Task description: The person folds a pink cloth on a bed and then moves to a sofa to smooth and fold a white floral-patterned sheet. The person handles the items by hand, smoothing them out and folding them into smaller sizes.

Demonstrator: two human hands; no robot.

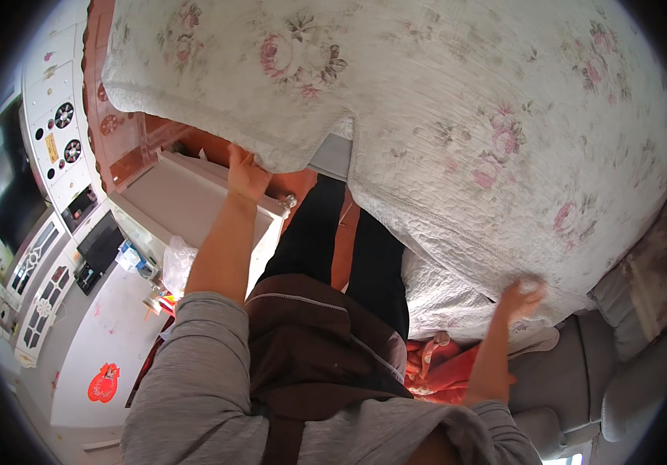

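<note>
A white quilted cover with pink roses and grey-green leaves fills the upper part of the view. My left hand grips its near edge on the left, over a pale wooden drawer or cabinet top. Farther right, my right hand is slightly blurred and holds the same cover along its edge, where the fabric bunches in folds. Between the two, the edge lifts in a notch and a grey surface shows beneath. Whatever else lies under the cover is hidden.
A pale cabinet with a clear knob stands close on the left. Beyond it is a white table with a red paper ornament. Red fabric lies beside my right leg, near a grey sofa.
</note>
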